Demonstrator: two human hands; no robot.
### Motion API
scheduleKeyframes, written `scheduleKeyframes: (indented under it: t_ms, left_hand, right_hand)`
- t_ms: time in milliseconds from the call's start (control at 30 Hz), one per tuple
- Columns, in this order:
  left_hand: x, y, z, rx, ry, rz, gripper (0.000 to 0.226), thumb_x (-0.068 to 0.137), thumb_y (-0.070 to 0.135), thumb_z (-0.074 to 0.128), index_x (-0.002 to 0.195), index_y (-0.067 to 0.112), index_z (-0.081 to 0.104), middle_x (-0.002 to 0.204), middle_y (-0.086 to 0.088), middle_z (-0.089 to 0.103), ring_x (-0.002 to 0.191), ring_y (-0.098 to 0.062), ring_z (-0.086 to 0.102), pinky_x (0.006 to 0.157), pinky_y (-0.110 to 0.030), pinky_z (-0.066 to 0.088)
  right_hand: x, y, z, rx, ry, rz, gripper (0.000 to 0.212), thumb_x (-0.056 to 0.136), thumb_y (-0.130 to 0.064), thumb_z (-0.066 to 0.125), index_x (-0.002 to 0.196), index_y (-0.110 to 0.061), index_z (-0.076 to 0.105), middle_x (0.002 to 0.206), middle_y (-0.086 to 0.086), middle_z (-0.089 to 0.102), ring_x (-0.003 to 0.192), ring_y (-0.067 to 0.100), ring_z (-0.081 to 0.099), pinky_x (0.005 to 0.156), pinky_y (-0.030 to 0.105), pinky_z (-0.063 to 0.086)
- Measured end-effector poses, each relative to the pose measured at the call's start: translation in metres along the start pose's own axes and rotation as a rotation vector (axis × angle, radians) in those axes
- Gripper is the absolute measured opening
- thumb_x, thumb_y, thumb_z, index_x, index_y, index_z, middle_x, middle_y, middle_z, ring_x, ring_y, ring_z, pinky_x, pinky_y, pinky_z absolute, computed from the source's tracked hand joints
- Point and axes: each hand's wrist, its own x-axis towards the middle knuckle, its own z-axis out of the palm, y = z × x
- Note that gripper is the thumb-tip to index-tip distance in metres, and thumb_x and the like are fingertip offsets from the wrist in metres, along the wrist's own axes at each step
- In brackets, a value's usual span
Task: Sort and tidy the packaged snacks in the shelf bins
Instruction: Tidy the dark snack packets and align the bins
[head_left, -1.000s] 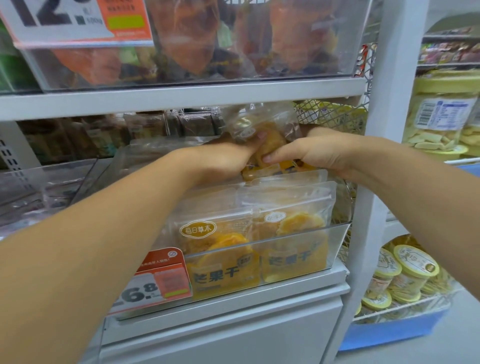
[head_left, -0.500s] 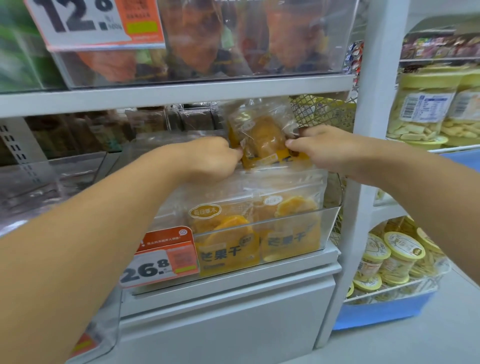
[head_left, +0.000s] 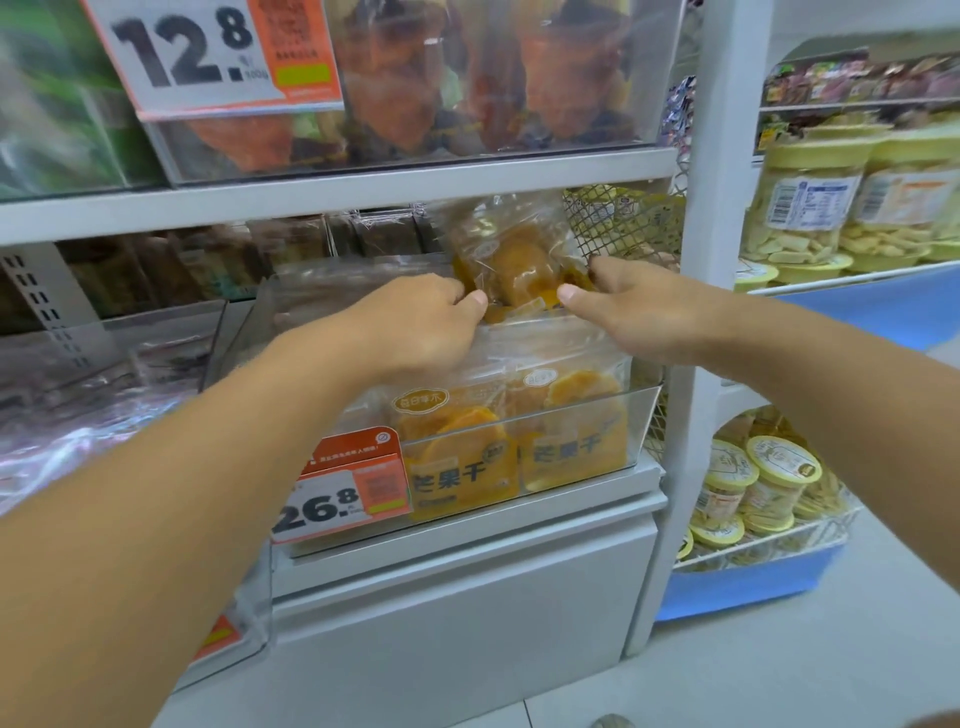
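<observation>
Head view: left hand (head_left: 426, 317) and right hand (head_left: 639, 306), which overlapped on the mango pouch (head_left: 511, 260) a second ago, now pinch its opposite lower corners, holding it upright between them over the clear bin (head_left: 644, 415). Judgement: squaring it for the back row. Shelf edge (head_left: 363, 192) sits close above both hands; mesh divider (head_left: 623, 228) just beyond the right hand.
</observation>
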Motion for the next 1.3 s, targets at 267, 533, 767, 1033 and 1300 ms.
scheduleKeyframes:
  t_ms: [267, 533, 767, 1033, 1300]
  left_hand:
    - [-0.064, -0.022, -0.014, -0.006, 0.323, 0.217, 0.033, 0.097, 0.048, 0.045, 0.101, 0.03, 0.071, 0.094, 0.013, 0.071, 0.091, -0.014, 0.064, 0.08, -0.039, 0.052]
    - [-0.196, -0.115, -0.061, 0.084, 0.341, 0.002, 0.029, 0.083, 0.037, 0.051, 0.099, 0.028, 0.074, 0.096, 0.012, 0.073, 0.09, -0.012, 0.065, 0.078, -0.03, 0.047]
    - [-0.287, -0.215, -0.066, 0.176, 0.499, -0.359, 0.061, 0.084, 0.06, 0.052, 0.124, 0.014, 0.065, 0.125, -0.006, 0.064, 0.119, -0.027, 0.057, 0.103, -0.036, 0.039]
    - [-0.327, -0.253, -0.066, 0.369, -0.045, -0.405, 0.131, 0.053, 0.108, 0.026, 0.158, 0.036, -0.007, 0.165, 0.015, -0.006, 0.153, -0.012, 0.0, 0.121, -0.032, 0.004]
    - [-0.31, -0.264, -0.073, 0.402, -0.194, -0.366, 0.13, 0.05, 0.102, 0.034, 0.149, 0.044, -0.029, 0.164, 0.01, -0.023, 0.153, -0.013, -0.007, 0.122, -0.033, 0.008]
  right_hand:
    - [-0.064, -0.068, 0.03, -0.086, 0.376, -0.447, 0.035, 0.096, -0.047, 0.049, 0.089, -0.025, 0.076, 0.082, -0.005, 0.073, 0.08, 0.017, 0.067, 0.074, 0.038, 0.055]
    - [-0.086, -0.194, 0.116, -0.145, -0.011, -0.703, 0.02, 0.092, -0.034, 0.054, 0.083, -0.024, 0.069, 0.079, -0.001, 0.068, 0.078, 0.026, 0.064, 0.067, 0.038, 0.054]
    - [-0.071, -0.254, 0.184, -0.207, -0.183, -0.815, 0.039, 0.096, -0.04, 0.055, 0.13, -0.02, 0.051, 0.137, 0.003, 0.055, 0.128, 0.026, 0.048, 0.1, 0.046, 0.046]
    - [-0.053, -0.261, 0.209, -0.534, -0.517, -0.698, 0.099, 0.068, -0.09, 0.006, 0.156, -0.045, -0.002, 0.167, -0.014, -0.005, 0.154, 0.015, -0.007, 0.12, 0.06, -0.006]
    - [-0.001, -0.289, 0.217, -0.321, -0.46, -0.585, 0.117, 0.061, -0.101, 0.01, 0.158, -0.036, 0.019, 0.167, -0.003, 0.011, 0.154, 0.021, 0.007, 0.123, 0.05, 0.014]
